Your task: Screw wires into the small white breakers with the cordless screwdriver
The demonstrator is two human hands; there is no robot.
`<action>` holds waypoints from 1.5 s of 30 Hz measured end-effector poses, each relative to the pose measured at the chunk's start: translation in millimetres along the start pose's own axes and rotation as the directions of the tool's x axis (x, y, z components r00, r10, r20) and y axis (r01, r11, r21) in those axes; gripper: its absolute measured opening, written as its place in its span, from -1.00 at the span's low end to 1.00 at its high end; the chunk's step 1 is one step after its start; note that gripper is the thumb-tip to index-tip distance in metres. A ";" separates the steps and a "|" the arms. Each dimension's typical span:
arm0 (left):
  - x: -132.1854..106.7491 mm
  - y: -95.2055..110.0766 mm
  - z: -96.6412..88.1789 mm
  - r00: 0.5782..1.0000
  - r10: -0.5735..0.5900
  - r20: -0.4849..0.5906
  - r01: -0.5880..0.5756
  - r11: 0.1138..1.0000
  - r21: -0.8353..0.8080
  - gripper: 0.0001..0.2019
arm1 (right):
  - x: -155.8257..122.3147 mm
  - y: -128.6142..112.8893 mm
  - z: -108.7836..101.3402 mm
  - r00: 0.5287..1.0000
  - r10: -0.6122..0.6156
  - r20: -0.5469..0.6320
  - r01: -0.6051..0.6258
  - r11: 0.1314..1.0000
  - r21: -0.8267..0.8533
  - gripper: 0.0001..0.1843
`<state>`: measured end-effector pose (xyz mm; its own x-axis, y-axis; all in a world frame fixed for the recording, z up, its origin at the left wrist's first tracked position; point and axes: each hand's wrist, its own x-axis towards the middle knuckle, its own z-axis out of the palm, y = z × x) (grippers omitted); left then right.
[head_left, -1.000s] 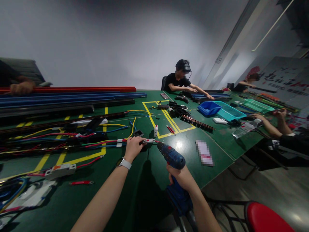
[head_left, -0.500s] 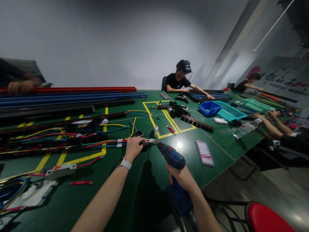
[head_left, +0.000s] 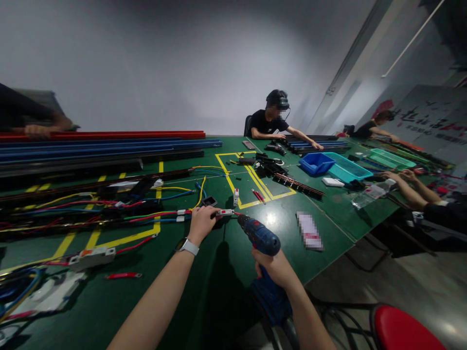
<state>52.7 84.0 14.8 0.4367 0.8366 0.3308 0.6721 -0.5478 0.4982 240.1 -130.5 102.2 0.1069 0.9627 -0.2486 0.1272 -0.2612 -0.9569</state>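
Note:
My left hand (head_left: 203,222), with a watch on its wrist, is closed on a small white circuit breaker (head_left: 226,212) with a red mark, just above the green table. Coloured wires (head_left: 156,215) run up to that hand from the left. In my right hand (head_left: 272,266) is a blue cordless drill (head_left: 260,236), gripped by its handle. The drill's bit points left at the near end of the breaker; whether it touches a screw I cannot make out. A second white breaker (head_left: 236,197) stands upright just beyond, and short red leads (head_left: 259,196) lie to its right.
Long red and blue rails (head_left: 109,144) lie along the far left. Blue (head_left: 316,164) and teal bins (head_left: 350,167) stand at right, near a plastic bottle (head_left: 372,193). Other people work around the table. A red stool (head_left: 404,328) is at lower right.
A co-worker's hand at the far left has shifted right along the rails. A co-worker's hands at the right have moved slightly. My hands and the drill hold still.

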 end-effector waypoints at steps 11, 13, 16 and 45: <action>-0.7 0.9 -0.7 1.000 0.002 -0.015 -0.002 1.000 0.001 -0.76 | 1.1 1.7 0.1 1.000 -0.008 0.003 0.008 1.000 0.015 -0.87; -0.9 1.3 -0.9 1.000 0.002 -0.017 -0.002 1.000 0.002 -0.75 | 0.7 1.7 0.0 1.000 -0.011 -0.006 0.011 1.000 0.027 -0.85; -0.9 1.9 -1.4 1.000 0.003 -0.015 -0.003 1.000 0.009 -0.75 | 0.1 0.4 0.0 1.000 -0.004 -0.008 0.004 0.999 0.037 -0.85; 0.6 0.4 0.2 1.000 -0.009 -0.007 0.009 1.000 0.004 -0.75 | -0.4 -3.3 0.1 1.000 0.010 -0.002 -0.010 1.000 0.004 -0.85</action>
<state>53.3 84.3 15.0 0.4269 0.8412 0.3318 0.6782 -0.5405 0.4979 239.6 -130.1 105.4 0.1104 0.9600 -0.2574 0.1224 -0.2702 -0.9550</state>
